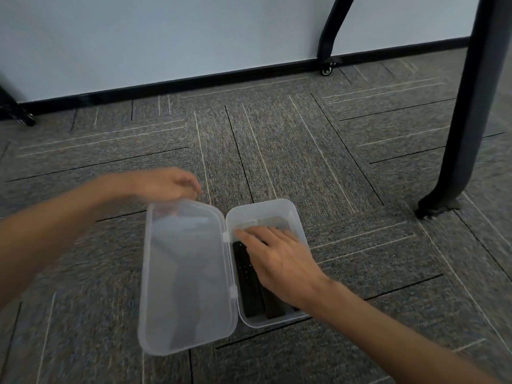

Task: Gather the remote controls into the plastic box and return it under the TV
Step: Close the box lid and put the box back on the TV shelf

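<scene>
A clear plastic box [293, 217] sits open on the carpet, its hinged lid [188, 278] swung out to the left. Inside lie black remote controls [246, 284] side by side, with a lighter one [249, 225] at the far end. My right hand [274, 259] rests flat inside the box on top of the remotes, fingers spread. My left hand [169, 184] is curled over the far edge of the lid, fingers closed on its rim. The picture is blurred by motion.
A dark stand leg [468, 112] comes down at the right, its foot [435, 206] on the carpet close to the box. A second leg with a castor [328, 69] stands by the white wall. Another dark foot [16, 112] is at far left.
</scene>
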